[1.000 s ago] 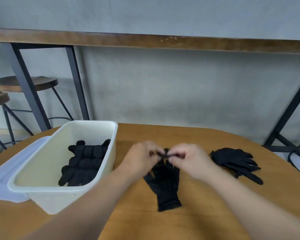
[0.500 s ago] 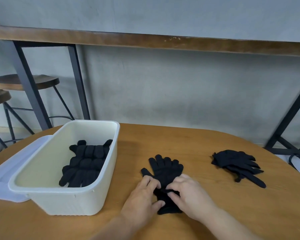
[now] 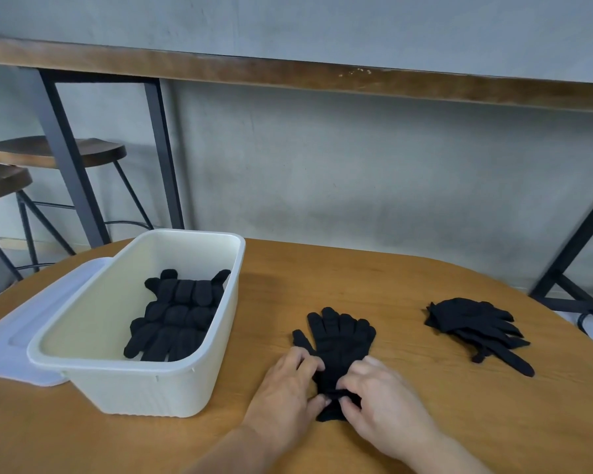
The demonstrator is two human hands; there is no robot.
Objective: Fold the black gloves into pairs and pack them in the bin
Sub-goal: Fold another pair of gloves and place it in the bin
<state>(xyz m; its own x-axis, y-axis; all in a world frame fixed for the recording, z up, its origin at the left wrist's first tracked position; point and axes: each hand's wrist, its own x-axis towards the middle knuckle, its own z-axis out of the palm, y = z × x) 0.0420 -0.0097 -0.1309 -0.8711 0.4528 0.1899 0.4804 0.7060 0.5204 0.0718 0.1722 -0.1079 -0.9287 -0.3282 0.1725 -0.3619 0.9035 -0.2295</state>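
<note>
A stacked pair of black gloves (image 3: 339,340) lies flat on the wooden table (image 3: 322,278), fingers pointing away from me. My left hand (image 3: 288,388) and my right hand (image 3: 380,398) both pinch its cuff end at the near side. A cream bin (image 3: 216,357) to the left holds several folded black gloves (image 3: 175,319). A loose pile of black gloves (image 3: 476,325) sits to the right.
The bin's pale lid (image 3: 21,336) lies flat left of the bin. Two wooden stools (image 3: 59,153) and black metal legs of a high counter (image 3: 288,75) stand beyond the table's far edge, before a grey wall.
Both hands left the glove fingertips and came back toward me to the cuff end. The glove pair now lies spread flat. Between half a second ago and now the hands barely shifted.
</note>
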